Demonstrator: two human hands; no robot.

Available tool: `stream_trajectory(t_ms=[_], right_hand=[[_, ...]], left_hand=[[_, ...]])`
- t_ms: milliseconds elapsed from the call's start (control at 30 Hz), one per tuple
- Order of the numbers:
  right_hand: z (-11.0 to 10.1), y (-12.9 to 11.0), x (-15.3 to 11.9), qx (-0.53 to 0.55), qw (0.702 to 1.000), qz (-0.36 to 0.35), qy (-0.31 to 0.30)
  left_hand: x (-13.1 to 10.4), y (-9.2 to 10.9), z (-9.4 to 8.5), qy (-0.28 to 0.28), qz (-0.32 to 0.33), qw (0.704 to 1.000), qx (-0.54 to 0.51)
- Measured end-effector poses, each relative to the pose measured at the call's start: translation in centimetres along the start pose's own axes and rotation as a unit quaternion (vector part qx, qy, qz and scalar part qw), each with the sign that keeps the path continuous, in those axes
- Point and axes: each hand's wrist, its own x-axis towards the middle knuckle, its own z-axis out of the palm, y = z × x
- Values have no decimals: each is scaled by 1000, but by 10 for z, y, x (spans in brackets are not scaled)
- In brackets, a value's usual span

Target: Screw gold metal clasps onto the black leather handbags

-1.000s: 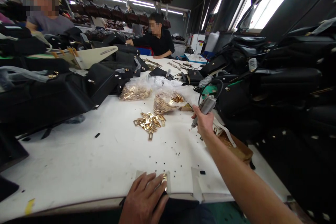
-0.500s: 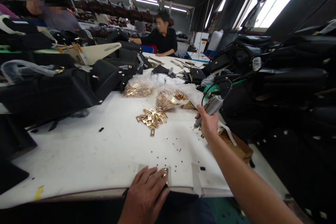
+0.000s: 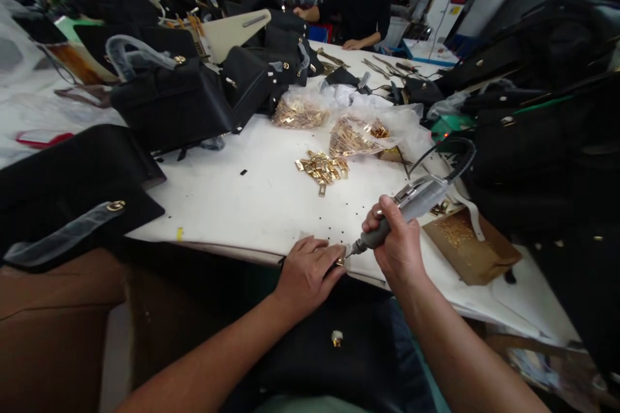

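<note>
My right hand [image 3: 402, 245] is wrapped round a grey electric screwdriver [image 3: 423, 197], tilted with its bit down to the left. The bit's tip is at a small gold metal fitting [image 3: 341, 260]; I cannot tell whether it touches a screw. My left hand [image 3: 307, 271] presses at the table's front edge, fingers and thumb closed about the fitting and the edge of a black bag [image 3: 310, 358]. Most of that edge is hidden under the hand. Lower on the bag, toward my lap, a gold clasp [image 3: 336, 339] shows.
Loose gold fittings [image 3: 322, 169] lie on the white table [image 3: 232, 206], before plastic bags of fittings [image 3: 356, 135]. A cardboard box [image 3: 477, 251] of small gold pieces stands right. Black handbags [image 3: 169, 106] crowd both sides. A person [image 3: 365, 6] sits across the table.
My right hand has brought the screwdriver down and toward me, to the fitting by my left hand. My left hand stays at the table edge. The view has tilted down and turned left.
</note>
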Motion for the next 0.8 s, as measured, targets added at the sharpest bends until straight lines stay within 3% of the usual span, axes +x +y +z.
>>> stream_trajectory(t_ms=[533, 800], right_hand=[[6, 9, -12, -2, 1000, 0, -9], [7, 9, -14, -22, 999, -32, 6]], left_hand=[[1, 1, 3, 16, 6, 1000, -8], [2, 0, 3, 31, 8, 999, -12]])
